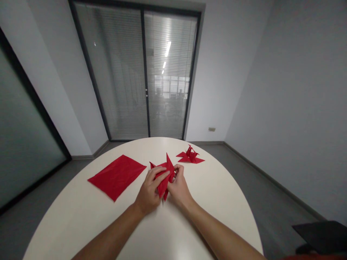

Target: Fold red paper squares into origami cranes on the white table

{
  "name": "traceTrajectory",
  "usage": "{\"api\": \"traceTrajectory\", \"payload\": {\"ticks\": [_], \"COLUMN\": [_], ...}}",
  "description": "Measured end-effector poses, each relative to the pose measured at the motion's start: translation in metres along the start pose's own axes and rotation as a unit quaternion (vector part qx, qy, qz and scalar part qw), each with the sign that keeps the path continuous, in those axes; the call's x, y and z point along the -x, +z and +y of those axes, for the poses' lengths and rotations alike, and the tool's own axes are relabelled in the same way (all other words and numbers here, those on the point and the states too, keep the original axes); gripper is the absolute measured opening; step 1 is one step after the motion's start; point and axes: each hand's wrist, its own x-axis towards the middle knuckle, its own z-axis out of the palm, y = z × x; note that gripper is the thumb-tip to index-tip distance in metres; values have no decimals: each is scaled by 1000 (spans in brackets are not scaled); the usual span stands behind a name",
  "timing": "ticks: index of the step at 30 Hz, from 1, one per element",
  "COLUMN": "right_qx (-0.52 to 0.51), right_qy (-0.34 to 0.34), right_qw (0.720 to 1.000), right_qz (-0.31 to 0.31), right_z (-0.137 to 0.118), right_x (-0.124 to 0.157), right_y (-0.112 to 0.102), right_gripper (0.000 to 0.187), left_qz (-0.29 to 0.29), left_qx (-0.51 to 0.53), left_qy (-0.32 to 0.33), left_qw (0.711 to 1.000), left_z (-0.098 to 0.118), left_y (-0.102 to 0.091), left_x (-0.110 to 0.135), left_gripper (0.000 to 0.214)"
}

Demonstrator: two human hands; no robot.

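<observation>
My left hand [149, 191] and my right hand [177, 187] meet at the middle of a round white table [211, 202]. Both are closed on a partly folded red paper piece [166, 173], which has pointed flaps sticking up between my fingers. A finished red paper crane [190, 155] stands on the table just beyond my right hand. A flat red paper sheet [117, 176] lies to the left of my left hand, apart from it.
Beyond the table's far edge is a glass door with blinds [143, 76] and grey walls. A dark object [322, 234] sits low at the right, off the table. Grey floor surrounds the table.
</observation>
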Motion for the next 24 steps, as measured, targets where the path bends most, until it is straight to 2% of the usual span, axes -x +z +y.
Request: {"api": "traceTrajectory", "payload": {"ticks": [4,6,10,13,15,17,24], "right_qx": [-87,-74,83,189,233,256,128], "right_qy": [10,9,-25,-97,-149,-173,-70], "right_qw": [996,997,996,977,961,951,987], "right_qz": [-21,-13,12,8,15,24,70], "right_z": [2,3,2,-4,-8,-10,-8], "right_x": [-3,-4,-4,-5,-7,-9,-16], "right_y": [0,-1,-6,-12,-17,-21,-23], "right_gripper": [34,27,9,7,6,5,14], "left_qz": [22,33,41,36,31,23,-5], "left_qx": [-19,-27,-44,-60,-73,-85,-106], "left_qy": [-23,-32,-27,-15,-12,-9,1], "left_qw": [999,999,998,997,997,996,994], "left_z": [-1,-1,-3,-4,-5,-7,-9], "left_y": [-1,-2,-1,1,3,4,6], "left_x": [0,0,0,1,2,3,4], "left_gripper": [47,44,44,47,50,54,72]}}
